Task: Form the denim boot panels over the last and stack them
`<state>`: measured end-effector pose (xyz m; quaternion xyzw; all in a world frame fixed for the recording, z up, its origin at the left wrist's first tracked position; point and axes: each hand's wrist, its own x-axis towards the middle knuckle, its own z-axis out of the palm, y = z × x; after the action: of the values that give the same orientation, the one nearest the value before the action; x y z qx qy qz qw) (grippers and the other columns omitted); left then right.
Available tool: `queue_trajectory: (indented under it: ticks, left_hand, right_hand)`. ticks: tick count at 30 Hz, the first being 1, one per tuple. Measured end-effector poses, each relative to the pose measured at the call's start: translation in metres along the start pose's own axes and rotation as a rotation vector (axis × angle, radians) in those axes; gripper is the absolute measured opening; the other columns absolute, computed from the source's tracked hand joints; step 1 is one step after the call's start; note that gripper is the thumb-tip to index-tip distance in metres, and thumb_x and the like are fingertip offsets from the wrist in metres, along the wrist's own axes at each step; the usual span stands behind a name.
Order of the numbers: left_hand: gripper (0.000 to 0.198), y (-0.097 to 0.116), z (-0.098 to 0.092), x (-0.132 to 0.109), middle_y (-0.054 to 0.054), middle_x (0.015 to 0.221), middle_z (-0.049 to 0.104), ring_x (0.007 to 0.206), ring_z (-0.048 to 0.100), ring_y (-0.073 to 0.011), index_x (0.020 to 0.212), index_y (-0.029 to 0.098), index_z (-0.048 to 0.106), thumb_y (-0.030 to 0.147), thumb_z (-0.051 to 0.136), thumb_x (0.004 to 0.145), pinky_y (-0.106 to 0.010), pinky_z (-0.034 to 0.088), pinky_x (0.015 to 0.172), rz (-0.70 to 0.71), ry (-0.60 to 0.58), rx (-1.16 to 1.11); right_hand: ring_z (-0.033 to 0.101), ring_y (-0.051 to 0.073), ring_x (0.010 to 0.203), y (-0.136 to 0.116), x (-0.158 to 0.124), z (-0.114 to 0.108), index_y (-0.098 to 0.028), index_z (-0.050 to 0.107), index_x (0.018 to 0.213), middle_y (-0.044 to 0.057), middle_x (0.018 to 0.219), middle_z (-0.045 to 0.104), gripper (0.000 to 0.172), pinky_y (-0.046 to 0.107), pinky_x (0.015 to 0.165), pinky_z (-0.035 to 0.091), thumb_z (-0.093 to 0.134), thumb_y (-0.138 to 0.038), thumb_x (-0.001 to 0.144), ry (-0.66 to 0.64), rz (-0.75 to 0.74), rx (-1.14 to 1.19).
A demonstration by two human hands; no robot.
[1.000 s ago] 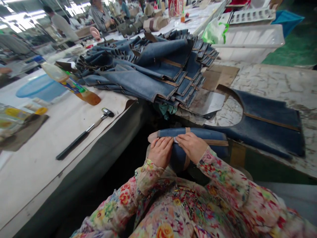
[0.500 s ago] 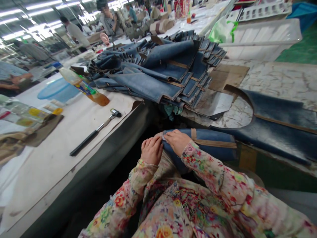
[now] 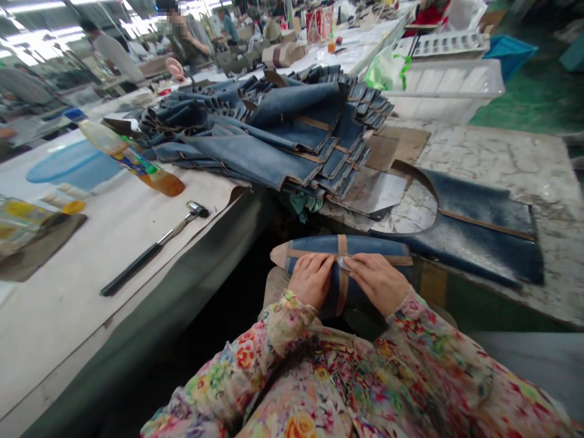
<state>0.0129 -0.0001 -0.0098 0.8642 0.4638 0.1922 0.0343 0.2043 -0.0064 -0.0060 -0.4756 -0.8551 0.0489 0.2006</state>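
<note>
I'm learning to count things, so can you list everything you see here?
Folded blue panel: one, blue with tan strips, on the person's lap.
Flat panel: one, dark blue with a tan strip, on the speckled bench.
Pile of panels: one, blue with tan strips, on the bench.
Metal sheet: one, grey, at the pile's edge.
Hammer: one, black handle, on the white table.
Plastic bottle: one, clear with orange liquid, on the white table.
Plastic tub: one, white, behind the bench.
Co-workers: several, far off.
Left hand: one, on the folded blue panel.
Right hand: one, on the folded blue panel.
Sleeves: two, flowery.
</note>
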Motion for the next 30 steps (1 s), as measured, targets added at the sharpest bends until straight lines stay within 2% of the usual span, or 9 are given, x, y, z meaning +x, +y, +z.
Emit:
queue_trajectory:
  ticks: [2, 5, 13, 17, 20, 24, 30]
  left_hand:
    - [0.032, 0.006, 0.004, 0.005, -0.006, 0.112, 0.057, 0.105, 0.047, -0.0187, 0.115, 0.017, 0.052, 0.019, 0.041, 0.085, -0.034, 0.038, 0.091, 0.019, -0.024, -0.025]
    - [0.032, 0.008, 0.007, 0.009, -0.006, 0.111, 0.058, 0.104, 0.048, -0.0181, 0.115, 0.018, 0.052, 0.02, 0.041, 0.086, -0.034, 0.039, 0.09, 0.027, -0.038, -0.036]
    - [0.027, 0.004, 0.0, 0.016, -0.003, 0.109, 0.06, 0.1, 0.051, -0.0175, 0.11, 0.018, 0.055, 0.018, 0.043, 0.085, -0.033, 0.038, 0.087, 0.125, -0.096, 0.04]
    - [0.025, 0.003, -0.003, 0.021, -0.003, 0.109, 0.06, 0.099, 0.051, -0.0169, 0.107, 0.02, 0.056, 0.02, 0.045, 0.085, -0.033, 0.039, 0.083, 0.134, -0.142, 0.075]
    - [0.027, 0.0, 0.0, 0.02, -0.002, 0.108, 0.06, 0.098, 0.052, -0.0166, 0.109, 0.022, 0.055, 0.02, 0.046, 0.084, -0.032, 0.04, 0.081, 0.119, -0.121, 0.1]
    - [0.034, -0.002, 0.007, 0.017, -0.004, 0.109, 0.059, 0.097, 0.051, -0.0178, 0.117, 0.022, 0.051, 0.02, 0.048, 0.083, -0.033, 0.039, 0.082, 0.1, -0.062, 0.128]
    - [0.027, 0.004, 0.005, 0.023, -0.004, 0.1, 0.062, 0.091, 0.053, -0.0179, 0.109, 0.023, 0.057, 0.025, 0.045, 0.085, -0.034, 0.039, 0.079, 0.088, -0.043, 0.106]
  right_hand:
    - [0.05, 0.018, 0.098, 0.002, -0.008, 0.001, -0.018, 0.056, 0.114, 0.008, 0.105, 0.058, 0.032, 0.033, 0.09, 0.042, 0.038, -0.027, 0.089, 0.024, 0.061, 0.049]
    - [0.05, 0.017, 0.097, 0.007, -0.01, 0.001, -0.016, 0.055, 0.115, 0.008, 0.106, 0.058, 0.034, 0.033, 0.09, 0.043, 0.039, -0.029, 0.089, -0.009, 0.1, 0.097]
    - [0.052, 0.018, 0.089, 0.008, 0.002, -0.005, -0.017, 0.058, 0.11, 0.008, 0.099, 0.059, 0.032, 0.034, 0.084, 0.046, 0.039, -0.028, 0.088, -0.102, 0.107, 0.108]
    - [0.051, 0.018, 0.091, 0.007, 0.001, -0.005, -0.017, 0.057, 0.111, 0.008, 0.101, 0.058, 0.032, 0.034, 0.084, 0.045, 0.038, -0.026, 0.088, -0.105, 0.114, 0.105]
    - [0.052, 0.017, 0.092, 0.008, 0.0, -0.003, -0.017, 0.056, 0.112, 0.008, 0.102, 0.058, 0.032, 0.033, 0.085, 0.045, 0.039, -0.027, 0.087, -0.075, 0.11, 0.128]
    - [0.051, 0.018, 0.09, 0.002, 0.001, 0.0, -0.016, 0.057, 0.112, 0.009, 0.099, 0.057, 0.032, 0.033, 0.083, 0.046, 0.039, -0.027, 0.087, -0.043, 0.195, 0.058]
    - [0.05, 0.019, 0.093, -0.002, -0.003, -0.004, -0.016, 0.057, 0.111, 0.01, 0.098, 0.058, 0.032, 0.033, 0.083, 0.046, 0.038, -0.026, 0.088, 0.0, 0.228, -0.068]
